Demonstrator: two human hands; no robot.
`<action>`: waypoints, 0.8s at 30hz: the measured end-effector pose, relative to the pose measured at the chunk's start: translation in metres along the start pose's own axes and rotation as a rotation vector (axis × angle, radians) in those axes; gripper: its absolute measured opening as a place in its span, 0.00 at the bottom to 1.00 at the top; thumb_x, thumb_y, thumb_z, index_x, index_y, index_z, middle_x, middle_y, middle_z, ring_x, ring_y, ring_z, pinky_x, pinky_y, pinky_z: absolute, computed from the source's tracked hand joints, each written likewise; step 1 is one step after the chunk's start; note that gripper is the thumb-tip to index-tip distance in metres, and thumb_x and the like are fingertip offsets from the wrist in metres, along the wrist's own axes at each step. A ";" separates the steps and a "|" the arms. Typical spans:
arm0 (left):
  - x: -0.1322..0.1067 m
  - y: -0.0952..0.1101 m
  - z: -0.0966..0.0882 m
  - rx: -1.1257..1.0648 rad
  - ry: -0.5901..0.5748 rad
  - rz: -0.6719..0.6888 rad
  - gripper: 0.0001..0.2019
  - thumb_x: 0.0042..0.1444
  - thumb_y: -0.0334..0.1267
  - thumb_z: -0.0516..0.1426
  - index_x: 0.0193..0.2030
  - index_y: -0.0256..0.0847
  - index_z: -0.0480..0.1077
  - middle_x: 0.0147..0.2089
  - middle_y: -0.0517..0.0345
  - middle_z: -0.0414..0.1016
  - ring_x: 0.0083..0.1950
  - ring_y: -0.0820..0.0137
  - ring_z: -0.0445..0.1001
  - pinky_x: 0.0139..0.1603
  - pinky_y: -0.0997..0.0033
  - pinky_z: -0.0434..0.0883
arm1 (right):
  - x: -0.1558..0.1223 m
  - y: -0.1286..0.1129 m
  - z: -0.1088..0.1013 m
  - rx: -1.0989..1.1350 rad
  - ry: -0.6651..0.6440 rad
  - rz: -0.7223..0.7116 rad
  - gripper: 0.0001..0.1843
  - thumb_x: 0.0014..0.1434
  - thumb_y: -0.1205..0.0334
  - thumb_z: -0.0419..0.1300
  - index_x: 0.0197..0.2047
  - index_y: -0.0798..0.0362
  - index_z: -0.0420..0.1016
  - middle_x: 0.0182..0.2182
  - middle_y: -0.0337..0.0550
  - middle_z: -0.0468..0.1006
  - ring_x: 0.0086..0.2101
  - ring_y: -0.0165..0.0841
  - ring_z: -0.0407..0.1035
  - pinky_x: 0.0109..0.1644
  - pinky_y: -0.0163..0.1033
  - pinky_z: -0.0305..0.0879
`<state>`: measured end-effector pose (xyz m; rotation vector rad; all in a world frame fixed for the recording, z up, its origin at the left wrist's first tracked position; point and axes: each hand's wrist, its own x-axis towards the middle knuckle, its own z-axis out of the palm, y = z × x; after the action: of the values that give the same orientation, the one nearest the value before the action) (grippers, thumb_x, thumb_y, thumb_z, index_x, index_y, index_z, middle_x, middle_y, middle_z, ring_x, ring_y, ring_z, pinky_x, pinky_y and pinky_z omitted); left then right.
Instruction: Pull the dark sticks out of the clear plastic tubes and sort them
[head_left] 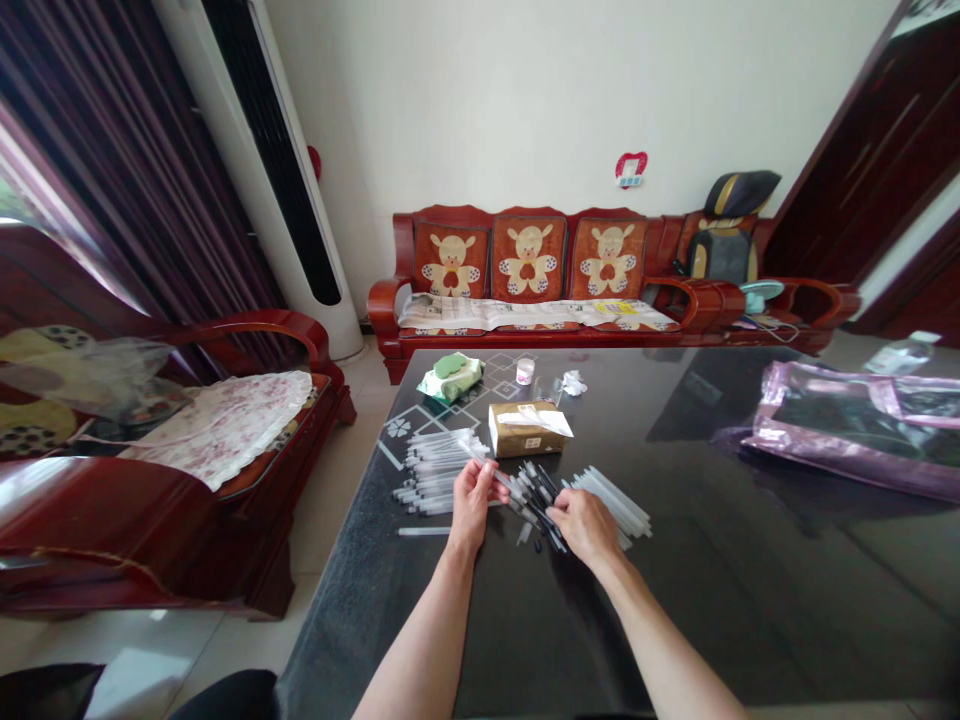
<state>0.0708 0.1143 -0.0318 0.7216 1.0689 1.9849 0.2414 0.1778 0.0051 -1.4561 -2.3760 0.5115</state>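
My left hand (475, 500) pinches a slim translucent white tube (498, 476), which looks like a pen barrel, between thumb and fingers. Beside that hand lies a stack of similar tubes (435, 465). Between my hands is a loose pile of slim black pieces (536, 490), which look like pen parts. My right hand (585, 520) is at the right side of this pile with its fingers closed; what they hold is hidden. More translucent tubes (616, 498) lie just beyond the right hand. One single tube (422, 531) lies apart, left of my left wrist.
Behind the pile stands a brown tissue pack (517, 436). Farther back are a green wipes pack (451, 380), a small white tub (525, 372) and a crumpled tissue (574, 383). A clear bag with purple edging (825, 470) lies on the dark table (720, 600) at right.
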 end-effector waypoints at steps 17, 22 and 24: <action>0.005 0.003 -0.004 -0.066 0.056 0.043 0.16 0.54 0.49 0.59 0.38 0.36 0.66 0.29 0.56 0.75 0.23 0.76 0.70 0.24 0.77 0.68 | -0.001 0.017 -0.023 0.541 -0.464 -0.016 0.09 0.50 0.59 0.57 0.25 0.56 0.73 0.17 0.40 0.75 0.15 0.25 0.65 0.14 0.27 0.52; 0.011 0.003 -0.009 -0.091 0.181 0.116 0.16 0.54 0.48 0.59 0.38 0.37 0.65 0.30 0.57 0.75 0.25 0.76 0.72 0.28 0.75 0.71 | 0.003 0.045 -0.043 0.434 -0.367 0.061 0.10 0.47 0.63 0.58 0.17 0.55 0.71 0.15 0.43 0.73 0.13 0.26 0.63 0.13 0.29 0.52; 0.012 0.003 -0.009 -0.101 0.223 0.127 0.16 0.53 0.48 0.59 0.38 0.38 0.65 0.30 0.57 0.75 0.26 0.75 0.73 0.29 0.75 0.72 | 0.004 0.048 -0.042 0.440 -0.295 0.083 0.10 0.46 0.64 0.59 0.15 0.55 0.70 0.13 0.43 0.72 0.12 0.27 0.62 0.13 0.30 0.52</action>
<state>0.0561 0.1187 -0.0324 0.5352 1.0628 2.2524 0.2958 0.2070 0.0211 -1.3490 -2.2127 1.2565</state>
